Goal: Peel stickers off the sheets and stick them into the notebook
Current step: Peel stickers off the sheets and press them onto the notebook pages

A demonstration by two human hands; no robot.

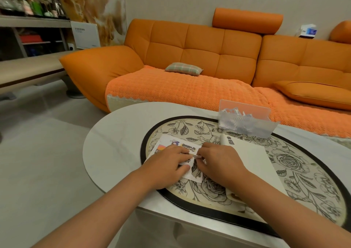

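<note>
Your left hand [167, 164] presses flat on the sticker sheet [171, 140], fingers spread. Your right hand [218, 162] pinches a sticker [196, 156] at the sheet's right edge. The sheet lies on the surface [114, 143], long axis roughly away from you. The open notebook [252, 158] is just right.

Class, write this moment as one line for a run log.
step: peeling | left hand: presses sticker sheet | right hand: pinches sticker edge | notebook: lies right of sheet

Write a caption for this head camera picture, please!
Left hand presses the sticker sheet; right hand pinches a sticker beside the notebook.
</note>
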